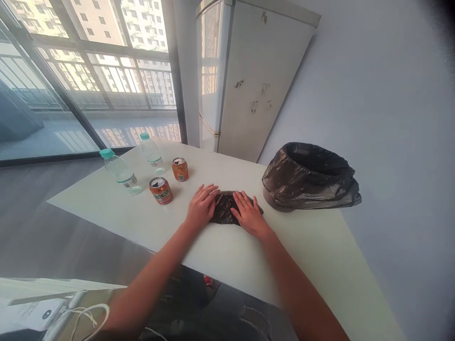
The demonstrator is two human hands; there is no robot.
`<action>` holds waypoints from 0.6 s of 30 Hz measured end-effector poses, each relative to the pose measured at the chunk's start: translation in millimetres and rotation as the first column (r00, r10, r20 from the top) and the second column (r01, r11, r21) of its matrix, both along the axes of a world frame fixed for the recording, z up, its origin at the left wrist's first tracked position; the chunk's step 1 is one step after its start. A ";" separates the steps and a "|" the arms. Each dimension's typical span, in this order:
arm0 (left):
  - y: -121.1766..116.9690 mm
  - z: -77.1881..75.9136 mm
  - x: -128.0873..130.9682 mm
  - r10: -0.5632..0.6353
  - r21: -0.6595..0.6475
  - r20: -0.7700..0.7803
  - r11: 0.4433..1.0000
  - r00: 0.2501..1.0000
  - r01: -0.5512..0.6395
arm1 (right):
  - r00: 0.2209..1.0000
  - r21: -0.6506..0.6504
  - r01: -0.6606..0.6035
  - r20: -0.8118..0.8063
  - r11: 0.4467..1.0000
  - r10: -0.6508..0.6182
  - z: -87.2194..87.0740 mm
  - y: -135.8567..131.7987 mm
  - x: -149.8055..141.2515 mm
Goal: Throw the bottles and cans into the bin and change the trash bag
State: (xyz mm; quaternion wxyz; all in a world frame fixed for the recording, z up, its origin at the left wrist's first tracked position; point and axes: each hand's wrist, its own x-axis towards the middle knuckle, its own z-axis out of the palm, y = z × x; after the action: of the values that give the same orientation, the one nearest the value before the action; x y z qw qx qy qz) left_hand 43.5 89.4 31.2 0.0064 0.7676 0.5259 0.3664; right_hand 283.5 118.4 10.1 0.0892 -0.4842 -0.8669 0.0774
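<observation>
A crumpled black plastic bag [225, 208] lies flattened on the white table [216, 255]. On its left end rests my left hand [202, 206], fingers stretched out and close together. My right hand [249, 213] lies flat over the bag's right part with its fingers spread. Both palms face down, and neither hand grips anything that I can see. To the right stands a bin [279, 204] lined with a black bag [309, 182] whose edge is folded over the rim. Left of my hands are two orange drink cans, a nearer can [161, 191] and a farther can [180, 169].
Two clear plastic bottles with green caps, a nearer bottle [122, 173] and a farther bottle [152, 154], stand at the table's left. A fridge [263, 71] stands behind the table, beside a glazed balcony door [106, 71]. White cables [90, 317] hang at lower left.
</observation>
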 end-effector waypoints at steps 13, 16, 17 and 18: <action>12.4 -54.6 -14.1 0.079 -0.300 -0.322 0.937 0.943 -0.181 | 0.986 -0.008 -0.147 0.076 0.989 0.147 -4.4 -4.4 -17.6; 12.6 -57.2 -14.1 0.079 -0.306 -0.332 0.934 0.940 -0.187 | 0.988 -0.049 -0.123 0.094 0.991 0.127 -13.1 -2.1 -16.5; 12.8 -56.7 -14.2 0.077 -0.314 -0.327 0.931 0.942 -0.185 | 0.988 -0.054 -0.125 0.088 0.991 0.129 -13.5 -1.7 -16.2; 13.1 -55.2 -14.4 0.076 -0.322 -0.315 0.929 0.946 -0.182 | 0.988 -0.055 -0.130 0.079 0.990 0.134 -12.5 -1.3 -16.0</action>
State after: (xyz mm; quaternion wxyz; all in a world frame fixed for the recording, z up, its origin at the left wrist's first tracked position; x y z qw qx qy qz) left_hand 29.1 102.5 -24.0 0.0384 0.7640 0.6268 0.1480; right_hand 267.5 117.0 -2.4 0.0359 -0.4304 -0.8979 0.0846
